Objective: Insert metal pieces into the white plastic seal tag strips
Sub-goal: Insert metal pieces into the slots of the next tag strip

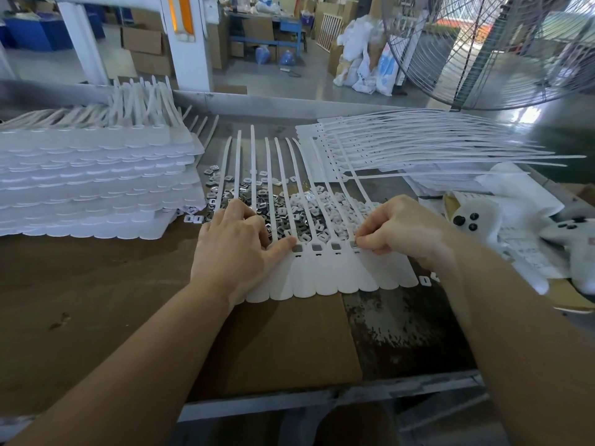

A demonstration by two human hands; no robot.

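Observation:
A joined row of white plastic seal tag strips (325,278) lies flat in front of me, its thin tails fanning away over a heap of small metal pieces (309,207). Three slots in the row's middle show grey metal inserts (317,247). My left hand (238,246) rests on the left end of the row, thumb pressing beside a filled slot, fingers curled into the heap. My right hand (396,226) pinches a metal piece (355,243) at a slot on the right.
A tall stack of tag strips (96,185) fills the left. More strips (418,146) lie at the back right. White game controllers (476,220) and papers sit at the right. Brown cardboard (96,300) covers the table. A large fan (502,49) stands behind.

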